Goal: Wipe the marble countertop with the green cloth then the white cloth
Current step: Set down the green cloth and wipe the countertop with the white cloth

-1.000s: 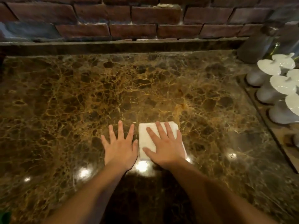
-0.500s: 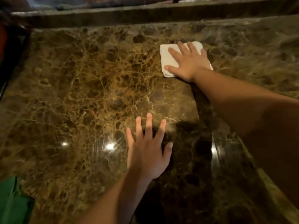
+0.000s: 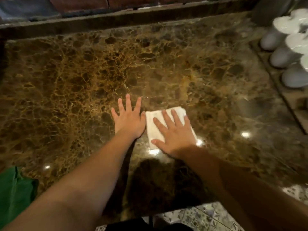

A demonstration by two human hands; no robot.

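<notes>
Nearest to me, a strip of speckled floor tile (image 3: 196,217) showed below the front edge of the bench (image 3: 70,84), with my two bare forearms reaching out over it. At the near left corner the green cloth (image 3: 15,194) lay crumpled on the marble, partly cut off by the edge of the view, well apart from both hands.

Further in, near the middle of the bench, my left hand (image 3: 129,120) lay flat on the bare stone, fingers spread; its grip was fully open and had hold of nothing. Just beside it, almost touching at the thumb, my right hand (image 3: 173,135) pressed palm-down on the folded white cloth (image 3: 152,125), fingers splayed across the top. That grip was open too: I was pinning the cloth flat to the marble, not clutching it. The cloth's left edge and far corner stuck out from under the hand. Bright spots of ceiling light glinted on the stone around it.

Beyond, at the right edge, several white ceramic pieces (image 3: 280,59) sat in a row on a wooden tray (image 3: 293,104); blur hid their exact shape. Furthest off, a raised stone ledge (image 3: 116,19) ran along the back, with a brick wall (image 3: 80,2) above it.
</notes>
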